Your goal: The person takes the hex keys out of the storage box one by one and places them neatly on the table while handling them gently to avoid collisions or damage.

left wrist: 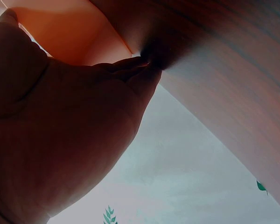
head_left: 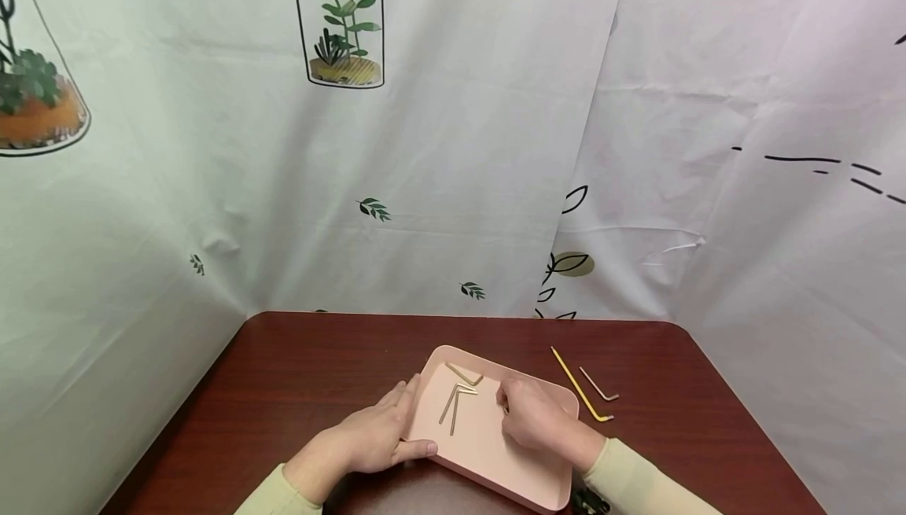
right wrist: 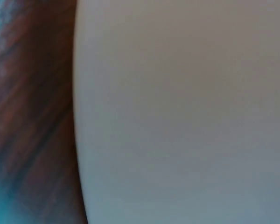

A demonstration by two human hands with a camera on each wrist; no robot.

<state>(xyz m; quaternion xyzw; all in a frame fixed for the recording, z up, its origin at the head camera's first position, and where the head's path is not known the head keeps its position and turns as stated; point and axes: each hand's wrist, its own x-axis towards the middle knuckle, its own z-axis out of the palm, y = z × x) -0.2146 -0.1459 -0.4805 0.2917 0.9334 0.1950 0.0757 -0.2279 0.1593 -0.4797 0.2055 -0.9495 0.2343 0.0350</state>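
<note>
Looking partway: three hex keys (head_left: 455,411) in tray (head_left: 488,454), two strays (head_left: 576,384) lower right; left hand (head_left: 371,435) straight-fingered, right hand (head_left: 535,416) curled, can't tell on what.

a reddish-brown wooden tabletop (head_left: 304,373) is rounding off at its far corners. white printed cloth (head_left: 460,145) is hanging beyond its far, left and right edges, wrinkling in places. a jarred-plant print (head_left: 347,68) is showing high above the far edge, and green leaf sprigs (head_left: 373,209) are dotting the cloth lower down.
</note>
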